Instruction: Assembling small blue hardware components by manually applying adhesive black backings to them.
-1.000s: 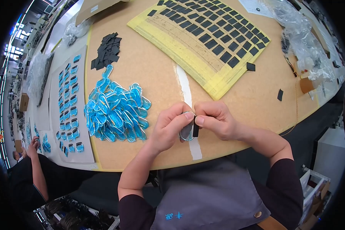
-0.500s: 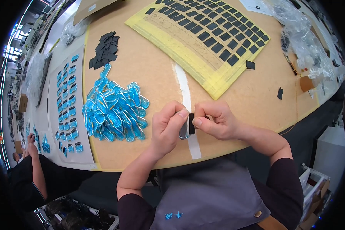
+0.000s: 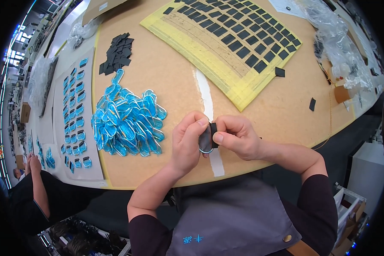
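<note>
In front of me at the table's near side, my left hand point(image 3: 186, 140) pinches a small oval piece point(image 3: 205, 144) with a pale bluish rim and a dark face between thumb and fingers. My right hand point(image 3: 240, 138) is closed on a black rectangular patch point(image 3: 213, 135) that lies along the oval's right edge. Whether the patch is stuck to the oval, I cannot tell. Left of my hands is a heap of shiny blue oval pieces point(image 3: 128, 123) with pale rims. Behind it lies a loose pile of black patches point(image 3: 116, 54).
A yellow-edged board point(image 3: 242, 99) bearing rows of black patches lies at the far middle. Stray patches point(image 3: 312, 104) sit to its right, near clear plastic wrap point(image 3: 328, 34). At left, a grey sheet point(image 3: 96, 164) carries rows of blue ovals. Another person's hand point(image 3: 35, 164) is at far left.
The oval piece has turned so more of its dark face shows between my hands. My left fingers have shifted slightly; my right hand stays at the black patch.
</note>
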Demonstrator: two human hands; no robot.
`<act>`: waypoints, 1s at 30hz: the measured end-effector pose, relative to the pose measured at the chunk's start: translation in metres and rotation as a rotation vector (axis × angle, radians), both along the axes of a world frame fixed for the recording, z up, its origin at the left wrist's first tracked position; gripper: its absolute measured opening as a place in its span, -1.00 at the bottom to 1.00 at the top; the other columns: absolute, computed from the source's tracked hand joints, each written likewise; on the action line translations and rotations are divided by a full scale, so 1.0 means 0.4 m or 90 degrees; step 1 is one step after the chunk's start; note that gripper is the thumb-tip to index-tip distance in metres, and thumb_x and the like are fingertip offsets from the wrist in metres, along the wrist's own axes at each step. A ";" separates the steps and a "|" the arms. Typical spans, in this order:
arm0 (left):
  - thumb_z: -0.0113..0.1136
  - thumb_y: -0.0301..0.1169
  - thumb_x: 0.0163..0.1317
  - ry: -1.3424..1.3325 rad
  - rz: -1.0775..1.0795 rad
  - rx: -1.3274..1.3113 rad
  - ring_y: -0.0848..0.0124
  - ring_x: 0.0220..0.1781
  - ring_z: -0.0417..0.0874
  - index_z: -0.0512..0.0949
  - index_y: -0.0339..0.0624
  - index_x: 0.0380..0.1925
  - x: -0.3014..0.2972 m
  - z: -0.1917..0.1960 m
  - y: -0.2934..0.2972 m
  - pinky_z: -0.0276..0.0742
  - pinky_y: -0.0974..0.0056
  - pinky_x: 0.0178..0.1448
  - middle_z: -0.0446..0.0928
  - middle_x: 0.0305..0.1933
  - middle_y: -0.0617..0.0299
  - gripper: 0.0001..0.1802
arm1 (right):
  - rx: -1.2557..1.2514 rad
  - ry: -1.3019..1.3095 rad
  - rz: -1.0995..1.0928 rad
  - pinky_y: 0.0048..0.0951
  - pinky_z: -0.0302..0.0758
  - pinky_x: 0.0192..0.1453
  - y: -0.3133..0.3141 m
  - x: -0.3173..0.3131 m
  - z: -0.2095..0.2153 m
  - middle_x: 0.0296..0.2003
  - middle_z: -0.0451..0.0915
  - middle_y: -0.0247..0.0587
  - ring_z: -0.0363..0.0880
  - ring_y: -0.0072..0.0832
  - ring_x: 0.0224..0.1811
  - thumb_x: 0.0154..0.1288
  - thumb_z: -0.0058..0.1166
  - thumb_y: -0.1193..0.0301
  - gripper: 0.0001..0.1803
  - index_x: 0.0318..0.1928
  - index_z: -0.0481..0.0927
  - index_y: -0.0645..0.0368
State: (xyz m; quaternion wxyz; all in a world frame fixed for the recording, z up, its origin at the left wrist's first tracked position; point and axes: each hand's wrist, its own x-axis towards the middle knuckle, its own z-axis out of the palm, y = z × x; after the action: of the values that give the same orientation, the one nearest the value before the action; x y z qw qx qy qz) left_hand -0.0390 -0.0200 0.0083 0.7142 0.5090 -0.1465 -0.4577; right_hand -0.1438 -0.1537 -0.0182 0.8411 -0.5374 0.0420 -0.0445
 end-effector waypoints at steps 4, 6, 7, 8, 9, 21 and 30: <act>-0.08 -0.34 0.41 -0.447 0.104 0.011 0.63 -0.69 0.35 0.42 -0.20 -0.41 -0.011 -0.025 0.007 0.28 0.48 -0.63 0.41 -0.63 0.34 -0.77 | -0.269 0.009 0.020 -0.62 0.21 -0.37 -0.021 -0.004 0.041 -0.53 0.37 -0.45 0.23 -0.76 -0.45 0.37 0.02 0.44 -0.73 -0.48 0.31 0.14; -0.08 -0.34 0.41 -0.330 0.077 0.021 0.63 -0.70 0.35 0.42 -0.19 -0.41 -0.013 -0.009 0.007 0.28 0.48 -0.63 0.40 -0.63 0.34 -0.78 | -0.342 -0.046 0.018 -0.68 0.18 -0.43 -0.027 -0.006 0.032 -0.52 0.35 -0.56 0.22 -0.85 -0.46 0.34 0.03 0.49 -0.80 -0.46 0.38 0.15; -0.07 -0.34 0.41 -0.214 0.049 0.030 0.63 -0.70 0.35 0.42 -0.18 -0.40 -0.013 0.001 0.004 0.28 0.49 -0.64 0.40 -0.63 0.34 -0.78 | -0.342 -0.045 0.016 -0.68 0.18 -0.43 -0.020 -0.003 0.025 -0.52 0.35 -0.56 0.22 -0.85 -0.46 0.34 0.03 0.49 -0.80 -0.46 0.38 0.15; -0.07 -0.34 0.41 -0.214 0.047 0.030 0.63 -0.70 0.35 0.42 -0.18 -0.40 -0.009 0.000 0.000 0.28 0.49 -0.64 0.40 -0.63 0.34 -0.78 | -0.132 -0.018 0.001 -0.68 0.16 -0.47 -0.005 0.004 0.015 -0.54 0.34 -0.57 0.21 -0.85 -0.50 0.31 0.05 0.50 -0.79 -0.48 0.39 0.15; -0.06 -0.35 0.41 -0.056 0.029 0.001 0.64 -0.70 0.34 0.41 -0.18 -0.40 -0.003 -0.001 -0.005 0.26 0.49 -0.64 0.40 -0.63 0.34 -0.80 | 0.078 0.008 -0.014 -0.68 0.14 -0.52 0.004 0.008 0.011 -0.56 0.34 -0.58 0.19 -0.85 -0.54 0.29 0.07 0.50 -0.79 -0.50 0.39 0.15; -0.06 -0.37 0.42 -0.119 0.017 0.013 0.67 -0.71 0.33 0.42 -0.19 -0.38 0.001 0.003 0.002 0.23 0.50 -0.65 0.41 -0.62 0.35 -0.81 | -0.095 0.001 0.090 -0.64 0.11 -0.49 -0.050 0.013 0.011 -0.62 0.27 -0.58 0.15 -0.83 -0.53 0.28 0.09 0.47 -0.74 -0.54 0.36 0.16; -0.05 -0.36 0.41 -0.139 -0.048 0.030 0.68 -0.71 0.33 0.44 -0.21 -0.40 0.011 0.005 0.008 0.21 0.51 -0.65 0.42 -0.64 0.36 -0.78 | -0.107 0.009 0.115 -0.63 0.14 -0.48 -0.057 0.017 0.035 -0.59 0.35 -0.55 0.20 -0.80 -0.52 0.37 0.10 0.37 -0.69 -0.52 0.41 0.17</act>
State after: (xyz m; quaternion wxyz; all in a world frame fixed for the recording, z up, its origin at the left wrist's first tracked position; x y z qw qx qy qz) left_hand -0.0345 -0.0166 0.0103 0.6639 0.5664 -0.2318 -0.4297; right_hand -0.1371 -0.1764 -0.0041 0.7934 -0.6078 -0.0047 0.0317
